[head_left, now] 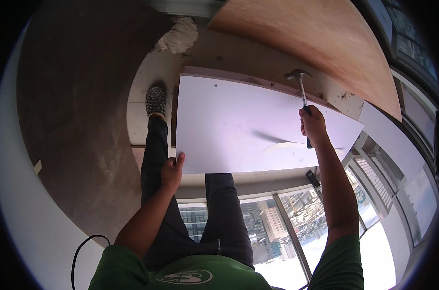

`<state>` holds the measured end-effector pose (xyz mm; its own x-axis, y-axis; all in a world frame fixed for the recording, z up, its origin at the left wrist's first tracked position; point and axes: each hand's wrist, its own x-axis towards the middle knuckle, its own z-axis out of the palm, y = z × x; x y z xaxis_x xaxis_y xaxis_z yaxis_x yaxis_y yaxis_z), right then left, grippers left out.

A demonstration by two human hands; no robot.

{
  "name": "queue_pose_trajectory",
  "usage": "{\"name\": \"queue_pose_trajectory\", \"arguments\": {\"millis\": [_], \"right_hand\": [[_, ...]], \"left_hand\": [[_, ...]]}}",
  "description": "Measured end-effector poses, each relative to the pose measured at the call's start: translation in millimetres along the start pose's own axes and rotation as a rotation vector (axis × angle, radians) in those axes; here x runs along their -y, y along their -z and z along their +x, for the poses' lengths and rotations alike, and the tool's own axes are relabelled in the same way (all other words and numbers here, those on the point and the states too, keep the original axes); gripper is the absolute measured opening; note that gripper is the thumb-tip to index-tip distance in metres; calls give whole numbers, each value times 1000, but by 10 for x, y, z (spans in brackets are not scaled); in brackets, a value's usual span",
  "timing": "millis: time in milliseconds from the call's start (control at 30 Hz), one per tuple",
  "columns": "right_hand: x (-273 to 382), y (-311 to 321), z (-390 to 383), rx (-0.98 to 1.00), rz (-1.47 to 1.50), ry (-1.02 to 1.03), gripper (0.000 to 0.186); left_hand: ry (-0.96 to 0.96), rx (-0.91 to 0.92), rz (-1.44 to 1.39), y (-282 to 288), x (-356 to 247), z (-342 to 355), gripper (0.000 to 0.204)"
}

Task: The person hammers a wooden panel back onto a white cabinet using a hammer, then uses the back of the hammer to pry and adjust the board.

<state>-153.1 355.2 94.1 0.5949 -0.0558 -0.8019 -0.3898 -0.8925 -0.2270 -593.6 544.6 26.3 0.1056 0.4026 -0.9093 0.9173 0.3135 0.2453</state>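
Note:
A white rectangular board lies across a brownish frame, whose strip shows along the far side. My right hand is closed round the dark handle of a claw hammer. The hammer is raised over the right part of the board, its metal head pointing away from me. My left hand is at the board's near left corner, thumb up along the edge; its fingers are partly hidden but seem to grip it. A small dark spot, perhaps a nail head, shows near the far left corner. A thin curved pale strip lies on the board.
A large dark brown panel fills the left side. A tan wooden sheet stands at the far right. Crumpled whitish material lies on the floor beyond my shoe. A black handheld object is near the windows.

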Motion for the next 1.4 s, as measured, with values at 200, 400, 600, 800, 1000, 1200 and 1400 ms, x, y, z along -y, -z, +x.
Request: {"name": "queue_pose_trajectory", "arguments": {"millis": [200, 400, 600, 800, 1000, 1200, 1400], "right_hand": [[91, 50, -4, 21, -52, -48, 23], [209, 258, 111, 16, -287, -100, 24], [335, 343, 243, 54, -519, -202, 28], [480, 272, 207, 111, -570, -268, 30], [975, -107, -5, 284, -691, -196, 31], [1335, -348, -154, 369, -777, -101, 32], [1209, -132, 36, 289, -1174, 67, 27]], "left_hand": [[-96, -100, -187, -51, 235, -62, 57], [-1021, -131, 366, 335, -811, -268, 52], [-1468, -98, 659, 50, -1762, 631, 46], [-1546, -180, 738, -72, -1738, 731, 50], [-1495, -228, 827, -102, -1735, 716, 58], [-1471, -235, 882, -107, -1744, 694, 62], [-1448, -213, 900, -100, -1732, 698, 62]]}}
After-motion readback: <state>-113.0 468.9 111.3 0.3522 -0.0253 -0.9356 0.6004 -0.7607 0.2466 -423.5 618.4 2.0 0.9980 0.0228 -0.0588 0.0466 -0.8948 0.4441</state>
